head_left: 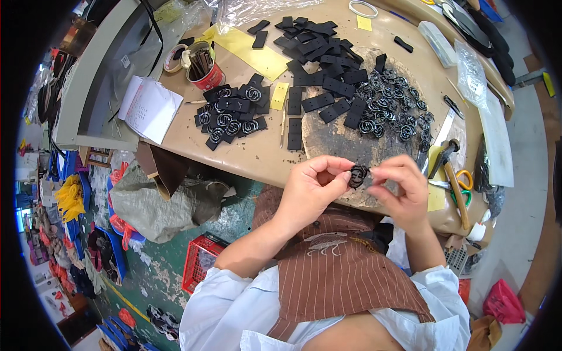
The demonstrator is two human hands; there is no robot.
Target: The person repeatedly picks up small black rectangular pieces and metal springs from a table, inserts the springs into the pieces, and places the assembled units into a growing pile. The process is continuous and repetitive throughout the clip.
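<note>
Over the near edge of the workbench, my left hand (319, 184) pinches a glossy black ring-shaped buckle (357, 175) between thumb and fingers. Just right of the buckle is my right hand (404, 190), its fingers curved, thumb and forefinger apart, nothing visible between them. Beyond both hands lies a heap of similar black buckles (389, 102). Flat black strips with small holes (322, 55) are piled behind that heap. To the left, a smaller group of black strips carries buckles (232, 127) on top.
A hammer (456, 193), orange-handled scissors (466, 178) and a metal blade (443, 131) lie at the right. On the left are a red tin of sticks (206, 73) and a paper pad (149, 108). A red crate (199, 257) stands on the floor.
</note>
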